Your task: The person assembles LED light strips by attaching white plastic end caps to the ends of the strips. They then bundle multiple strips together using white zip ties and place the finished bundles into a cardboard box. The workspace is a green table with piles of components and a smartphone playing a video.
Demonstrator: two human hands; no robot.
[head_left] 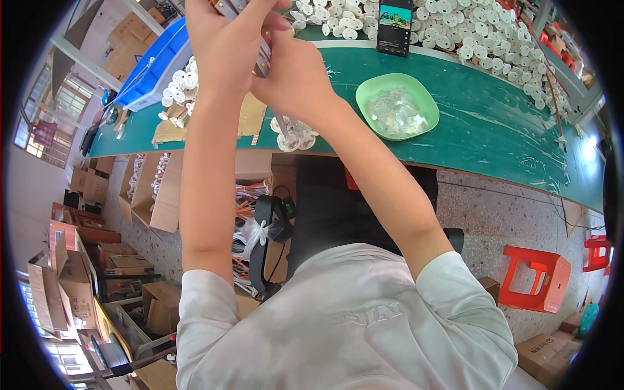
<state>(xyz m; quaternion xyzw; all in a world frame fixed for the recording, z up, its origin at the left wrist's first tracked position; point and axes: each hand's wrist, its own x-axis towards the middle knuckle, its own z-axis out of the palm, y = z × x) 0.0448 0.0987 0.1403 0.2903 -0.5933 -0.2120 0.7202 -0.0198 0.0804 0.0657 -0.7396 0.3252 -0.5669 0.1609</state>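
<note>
My left hand point(224, 55) and my right hand point(296, 78) are raised together over the table's near side, at the top of the view. Both are closed round a bundle of slender greyish rods point(262, 60) that slants down between them. Round whitish discs point(296, 138) sit at its lower end, below my right wrist, close to the table's front edge. The upper end and some of my left fingers run out of the picture. To the right of my right forearm stands a light green bowl point(424, 117) with small clear pieces point(396, 112) in it.
White round discs point(481, 39) are heaped along the back of the green table point(481, 140). A phone point(394, 26) stands upright before them. Left are a blue bin point(153, 65), more discs point(183, 84) and cardboard point(250, 117). Cartons point(166, 192) and a red stool point(552, 279) stand on the floor.
</note>
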